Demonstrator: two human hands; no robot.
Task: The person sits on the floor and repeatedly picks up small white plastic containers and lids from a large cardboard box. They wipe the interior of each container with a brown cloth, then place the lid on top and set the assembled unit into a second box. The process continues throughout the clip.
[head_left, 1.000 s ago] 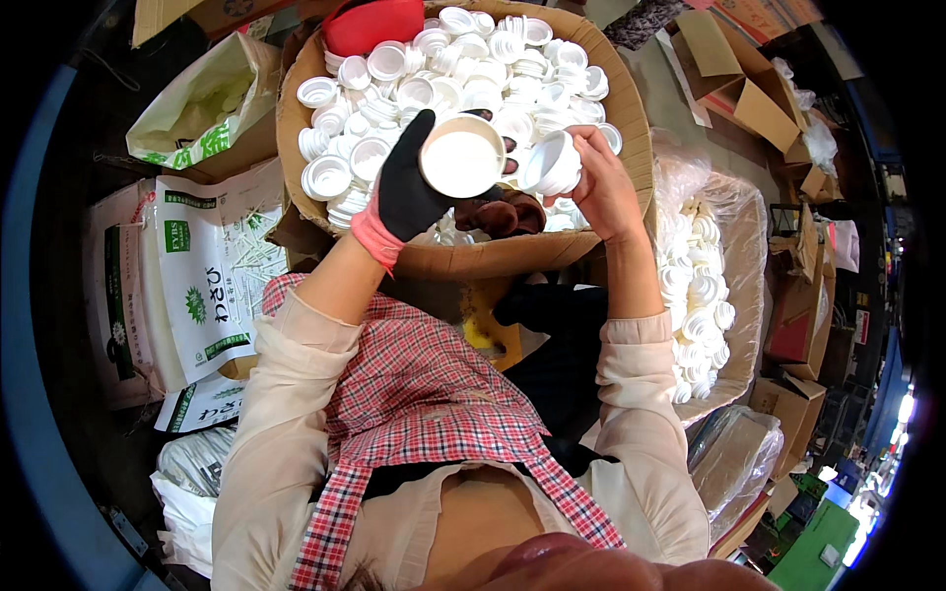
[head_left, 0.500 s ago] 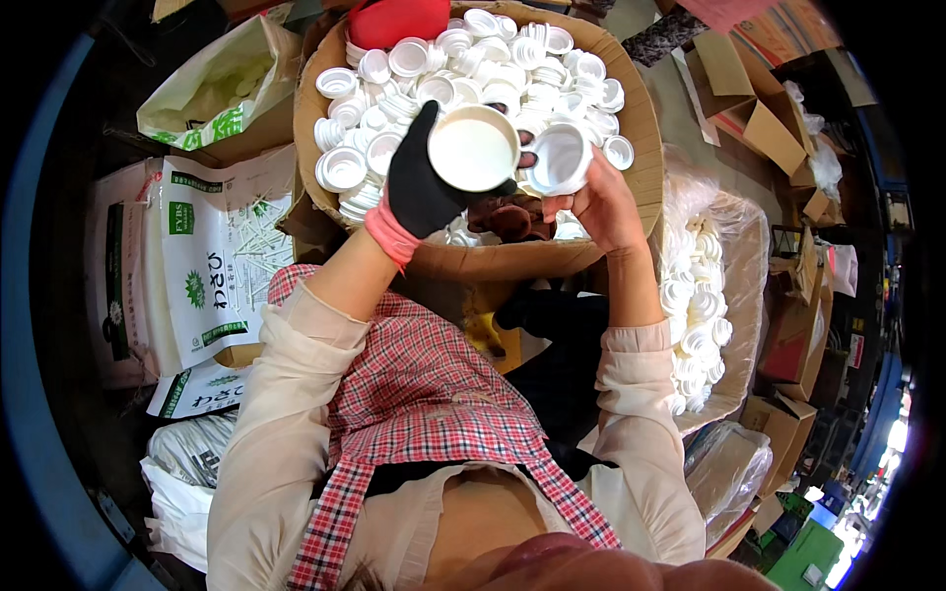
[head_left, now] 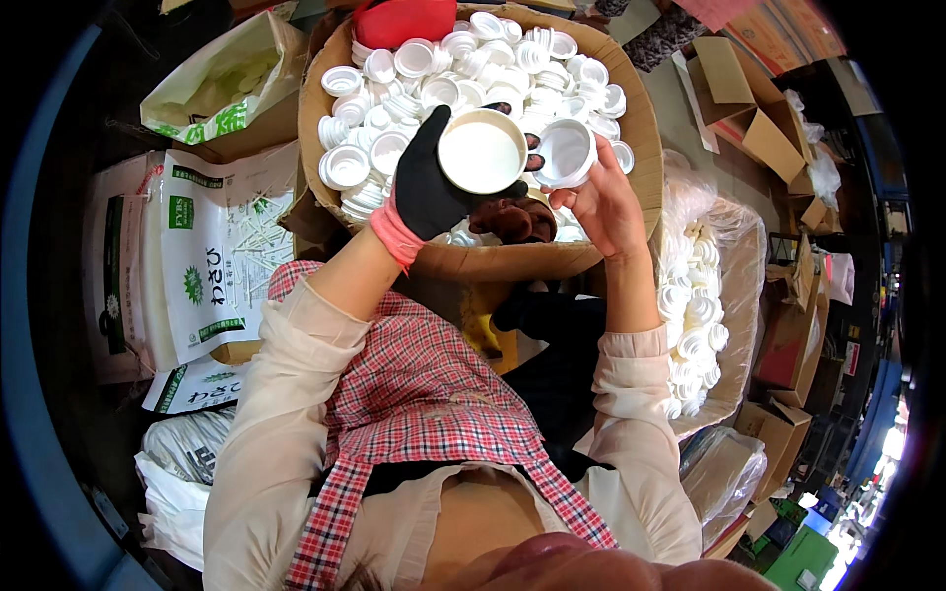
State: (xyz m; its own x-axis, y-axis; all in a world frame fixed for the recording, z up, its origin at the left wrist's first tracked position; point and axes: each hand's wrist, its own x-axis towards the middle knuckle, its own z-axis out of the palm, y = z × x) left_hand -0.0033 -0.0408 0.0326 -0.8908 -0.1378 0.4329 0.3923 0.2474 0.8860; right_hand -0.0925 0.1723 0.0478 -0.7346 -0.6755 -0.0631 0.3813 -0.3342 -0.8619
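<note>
My left hand [head_left: 426, 187], in a black glove with a pink cuff, grips a round white cap [head_left: 482, 151] and holds it face up over the box. My bare right hand [head_left: 601, 202] holds a smaller white cap [head_left: 563, 152] just to the right of it, the two caps nearly touching. Both hands hover above a large cardboard box [head_left: 512, 261] filled with several loose white caps [head_left: 394, 84]. A dark brown cloth [head_left: 514, 221] lies in the box right under my hands.
A red container [head_left: 404, 20] sits at the box's far edge. Printed white and green sacks [head_left: 212, 251] lie to the left. A clear plastic bag of white caps [head_left: 700, 315] stands to the right. Cardboard boxes [head_left: 749, 108] are piled at the far right.
Both hands and their caps have shifted slightly right and up in the picture, staying close together above the box. The two caps stay held side by side.
</note>
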